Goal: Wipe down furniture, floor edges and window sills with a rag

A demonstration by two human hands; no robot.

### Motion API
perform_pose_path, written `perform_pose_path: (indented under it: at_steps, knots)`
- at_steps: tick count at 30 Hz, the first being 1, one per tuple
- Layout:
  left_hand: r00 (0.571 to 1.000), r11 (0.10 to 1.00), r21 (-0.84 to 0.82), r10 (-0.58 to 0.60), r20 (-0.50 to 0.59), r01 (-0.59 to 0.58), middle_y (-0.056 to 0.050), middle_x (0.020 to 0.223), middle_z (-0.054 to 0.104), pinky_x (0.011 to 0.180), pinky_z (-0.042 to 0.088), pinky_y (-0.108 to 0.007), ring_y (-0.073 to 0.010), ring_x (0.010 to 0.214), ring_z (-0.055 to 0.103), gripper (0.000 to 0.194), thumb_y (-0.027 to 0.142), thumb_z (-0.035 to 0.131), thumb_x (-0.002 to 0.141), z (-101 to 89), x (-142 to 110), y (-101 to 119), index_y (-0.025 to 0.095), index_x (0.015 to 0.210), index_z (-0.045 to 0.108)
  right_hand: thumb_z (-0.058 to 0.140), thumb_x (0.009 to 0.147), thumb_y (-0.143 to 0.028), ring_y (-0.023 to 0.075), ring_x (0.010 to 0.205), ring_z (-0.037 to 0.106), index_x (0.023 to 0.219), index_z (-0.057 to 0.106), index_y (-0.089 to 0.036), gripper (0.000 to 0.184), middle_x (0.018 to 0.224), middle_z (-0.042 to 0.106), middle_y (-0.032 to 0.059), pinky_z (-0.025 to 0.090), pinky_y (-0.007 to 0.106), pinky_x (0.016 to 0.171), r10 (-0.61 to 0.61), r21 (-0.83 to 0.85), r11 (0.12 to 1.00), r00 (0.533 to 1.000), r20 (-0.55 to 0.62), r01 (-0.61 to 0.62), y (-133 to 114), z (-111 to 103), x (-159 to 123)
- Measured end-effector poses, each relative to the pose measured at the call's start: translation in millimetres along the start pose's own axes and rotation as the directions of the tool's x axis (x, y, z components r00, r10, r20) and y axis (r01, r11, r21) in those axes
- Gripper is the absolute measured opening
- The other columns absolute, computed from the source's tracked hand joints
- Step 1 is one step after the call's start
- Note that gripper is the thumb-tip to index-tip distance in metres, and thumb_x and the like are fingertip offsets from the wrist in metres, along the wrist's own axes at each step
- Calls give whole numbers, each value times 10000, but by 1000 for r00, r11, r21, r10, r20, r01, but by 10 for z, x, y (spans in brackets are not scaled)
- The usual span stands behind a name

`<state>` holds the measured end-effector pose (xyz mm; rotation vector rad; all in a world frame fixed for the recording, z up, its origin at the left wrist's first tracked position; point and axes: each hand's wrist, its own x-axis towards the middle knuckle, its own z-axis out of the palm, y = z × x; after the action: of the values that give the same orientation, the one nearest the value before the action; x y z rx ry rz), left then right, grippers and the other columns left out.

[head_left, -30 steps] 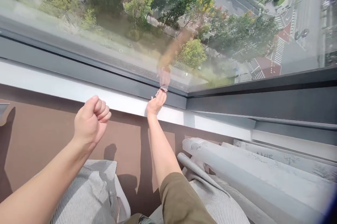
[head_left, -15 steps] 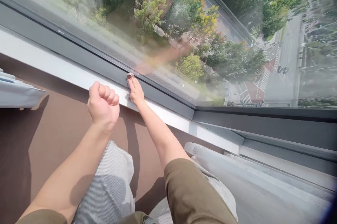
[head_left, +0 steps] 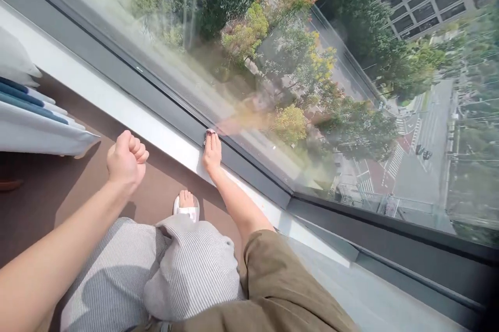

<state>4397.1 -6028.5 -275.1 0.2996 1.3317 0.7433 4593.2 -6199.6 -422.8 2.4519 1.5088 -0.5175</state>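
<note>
My right hand presses a small crumpled cloth against the grey window frame, close to the lower edge of the glass. Only a little of the cloth shows, at the fingertips; the rest is under the hand. Away from the frame, my left hand is held up in a fist above the brown floor, touching nothing. No object shows in that fist. The window pane carries a faint reflection of my arm.
A white sill runs below the frame. At left hang blue and white folds of fabric; a pale sheer curtain is at right. My slippered foot stands on the brown floor. Trees and a road lie far below outside.
My right hand with the cloth appears slightly farther right along the frame. My left fist has shifted left, away from the sill. The view has tilted, and my foot now shows.
</note>
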Motion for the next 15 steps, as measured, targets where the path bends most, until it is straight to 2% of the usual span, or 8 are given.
perform_pose_path:
  at_steps: [2,4,6,7,8,10,13,15]
  knots:
    - [999,998,49,33,-14,-32,59,498,129,421,102,-258,-57,431,124,499,186,566,803,-73,32,117,173,509,163,297,959,-63,265,1476,333,1473,419,-22,529,1552,383,206,264,438,1235,-27,41,999,998,-63,29,-653,79,469]
    - [997,993,103,68,-24,-65,59,488,140,423,101,-254,-57,433,129,488,162,559,797,-111,63,235,174,501,172,318,982,-95,256,1476,330,1476,411,-22,508,1552,384,205,253,428,1240,-110,88,989,990,-83,118,-1245,78,941]
    - [994,985,143,102,-27,-97,60,477,147,422,93,-251,-55,428,129,478,138,547,798,-88,98,346,175,489,184,334,991,-110,249,1490,294,1484,382,-6,506,1563,365,201,227,421,1247,-234,133,961,970,-66,241,-1629,18,1286]
    - [992,982,152,119,-31,-113,61,470,145,420,87,-249,-54,423,125,474,125,539,798,-49,120,398,176,483,188,337,988,-102,244,1496,276,1488,370,-3,510,1570,353,196,215,416,1250,-290,152,943,956,-54,295,-1700,-22,1367]
    - [990,980,154,134,-33,-127,61,462,143,419,80,-247,-53,417,122,474,114,529,801,7,144,445,177,477,189,339,982,-90,239,1500,264,1489,365,-4,516,1574,345,192,208,412,1251,-335,166,927,941,-41,337,-1677,-60,1368]
    - [987,978,145,157,-21,-152,62,447,144,416,74,-244,-53,405,119,488,112,519,822,160,208,528,180,469,189,345,956,-60,233,1497,271,1482,390,-18,530,1572,355,189,218,406,1249,-373,175,912,927,-24,372,-1364,-113,1119]
    - [984,972,157,176,15,-176,65,451,152,414,89,-247,-58,402,122,525,182,531,893,433,390,614,193,490,194,363,924,-72,270,1470,328,1436,466,-9,525,1506,446,228,301,444,1216,-295,140,943,953,-77,303,-499,-78,345]
    - [980,959,206,198,16,-197,65,470,154,424,104,-255,-65,416,125,520,213,533,924,602,598,647,206,524,200,368,912,-80,297,1453,354,1438,465,-11,540,1457,498,246,359,490,1177,-228,120,962,963,-146,246,19,33,-121]
